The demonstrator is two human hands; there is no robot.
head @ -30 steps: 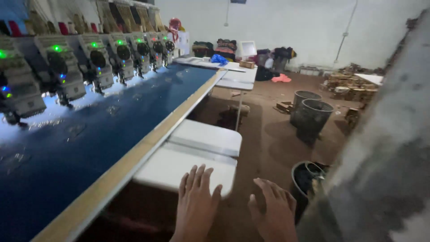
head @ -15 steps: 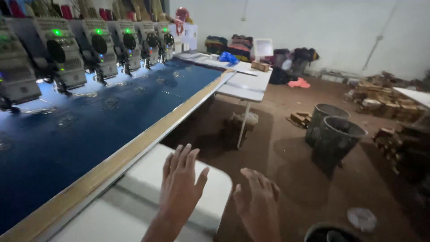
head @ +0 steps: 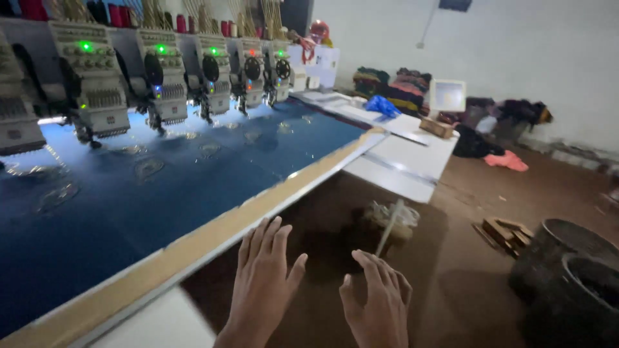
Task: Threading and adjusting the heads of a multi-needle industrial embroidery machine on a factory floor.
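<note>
My left hand (head: pixel 261 283) is stretched out flat with fingers spread, just beside the wooden front edge (head: pixel 213 235) of a long embroidery machine table. My right hand (head: pixel 379 301) hovers to its right, fingers spread and slightly curled, over the brown floor. Neither hand holds anything. Blue fabric (head: pixel 167 187) with embroidered round motifs is stretched across the table under a row of embroidery heads (head: pixel 161 80) lit with green lamps.
A white side table (head: pixel 409 161) carries a blue bag (head: pixel 382 105) and a small box. Piles of cloth (head: pixel 400 87) lie along the far white wall. Dark buckets (head: pixel 574 264) and wood scraps (head: pixel 503 231) sit on the floor at right.
The view has moved forward along the machine; the nearer white table has slipped out below. Both hands stay open and spread, now over the floor beside the wooden edge.
</note>
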